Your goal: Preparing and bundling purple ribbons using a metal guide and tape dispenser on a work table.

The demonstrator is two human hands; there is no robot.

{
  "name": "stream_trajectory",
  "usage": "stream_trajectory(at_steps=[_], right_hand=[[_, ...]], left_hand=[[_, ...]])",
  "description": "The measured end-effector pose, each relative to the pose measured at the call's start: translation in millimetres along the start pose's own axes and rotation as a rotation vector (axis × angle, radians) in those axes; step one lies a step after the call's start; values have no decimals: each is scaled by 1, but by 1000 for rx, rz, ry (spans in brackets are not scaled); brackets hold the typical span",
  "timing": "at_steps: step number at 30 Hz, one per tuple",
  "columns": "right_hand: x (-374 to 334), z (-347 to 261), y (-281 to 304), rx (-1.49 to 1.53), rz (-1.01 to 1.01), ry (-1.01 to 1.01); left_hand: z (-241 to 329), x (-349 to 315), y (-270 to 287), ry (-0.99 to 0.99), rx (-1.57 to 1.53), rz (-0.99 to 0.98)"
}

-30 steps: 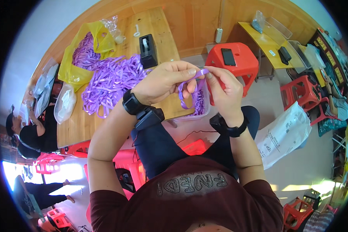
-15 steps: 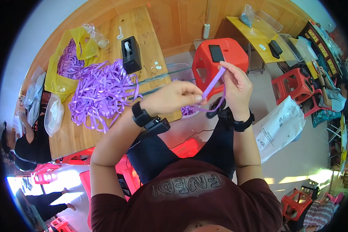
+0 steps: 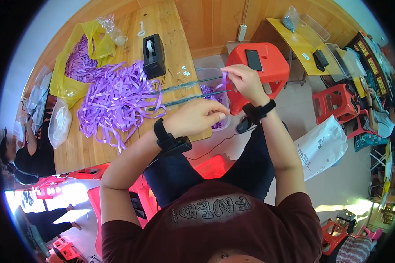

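Note:
My right hand [image 3: 246, 83] is closed in a pinch on a purple ribbon [image 3: 224, 80], which hangs in a short strip near the tip of the farther dark rod [image 3: 206, 80]. My left hand [image 3: 196, 117] is beside the nearer rod [image 3: 215, 93], its thumb and fingers drawn together; whatever lies between them is hidden. Clear wrap covers parts of both rods, which stick out past the table edge. Below their ends is a clear plastic bin [image 3: 224, 118] with purple pieces inside. A big tangled heap of purple ribbon [image 3: 114, 103] covers the table on the left.
A black tape dispenser [image 3: 154, 57] and a yellow bag [image 3: 66, 90] of ribbon rest on the wooden table [image 3: 79, 155]. A phone [image 3: 253, 60] lies on a red stool [image 3: 272, 61]. A white bag [image 3: 322, 149] is on the floor to the right. Other people sit at both sides.
My right hand has moved left and slightly away from me, bringing the ribbon to the rod ends. The left hand has shifted slightly left and no longer visibly pinches the ribbon.

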State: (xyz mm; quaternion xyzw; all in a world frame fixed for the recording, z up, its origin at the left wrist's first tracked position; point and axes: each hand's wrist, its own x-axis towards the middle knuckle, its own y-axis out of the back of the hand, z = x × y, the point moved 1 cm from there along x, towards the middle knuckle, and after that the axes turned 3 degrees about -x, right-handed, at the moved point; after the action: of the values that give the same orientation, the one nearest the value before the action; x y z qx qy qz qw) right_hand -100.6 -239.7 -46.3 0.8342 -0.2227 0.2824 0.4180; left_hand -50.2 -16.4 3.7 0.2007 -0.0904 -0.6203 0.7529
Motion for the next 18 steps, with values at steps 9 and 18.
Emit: stream_trajectory(at_steps=[9,18], right_hand=[[-10,49,-60,622,-294,-437],[-63,10,-87,914,-417,-677]], left_hand=[[-17,22,33,-199,634,302],[-54,36,34,-131,761,346]])
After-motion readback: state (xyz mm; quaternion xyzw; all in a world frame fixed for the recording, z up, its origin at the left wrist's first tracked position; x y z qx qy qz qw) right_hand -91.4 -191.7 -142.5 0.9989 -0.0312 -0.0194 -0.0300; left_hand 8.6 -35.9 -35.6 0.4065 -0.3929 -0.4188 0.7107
